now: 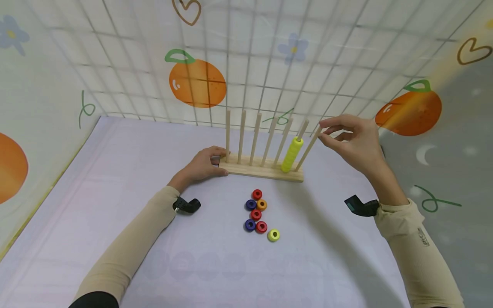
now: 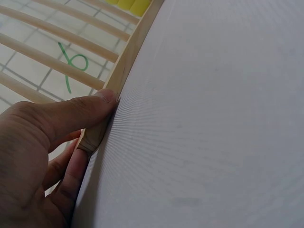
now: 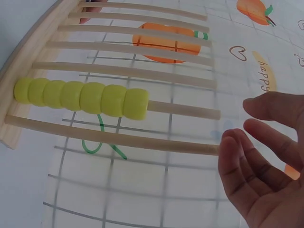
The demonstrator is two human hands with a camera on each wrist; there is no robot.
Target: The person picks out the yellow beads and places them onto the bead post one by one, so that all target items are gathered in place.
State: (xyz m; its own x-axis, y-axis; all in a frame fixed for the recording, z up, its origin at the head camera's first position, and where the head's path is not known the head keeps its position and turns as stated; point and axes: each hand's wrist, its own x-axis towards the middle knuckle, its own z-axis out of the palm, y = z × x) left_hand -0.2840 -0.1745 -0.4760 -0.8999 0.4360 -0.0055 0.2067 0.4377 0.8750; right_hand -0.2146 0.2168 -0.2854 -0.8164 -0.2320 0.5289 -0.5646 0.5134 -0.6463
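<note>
A wooden peg rack (image 1: 262,171) stands on the table with several upright pegs. At its left end, my left hand (image 1: 202,164) grips the base, the thumb (image 2: 90,109) lying along the front in the left wrist view. A stack of yellow beads (image 1: 292,154) fills most of the second peg from the right; its top end is bare. By the tip of the bare rightmost peg (image 3: 118,137) is my right hand (image 1: 354,141), fingers bent and spread from the thumb. No bead shows between them in the right wrist view.
In front of the rack lie loose beads: red (image 1: 257,194), dark blue (image 1: 250,225), orange (image 1: 262,205) and one yellow (image 1: 274,235). A wire grid (image 1: 250,55) behind a printed sheet rises close behind the rack. Printed side walls flank the table.
</note>
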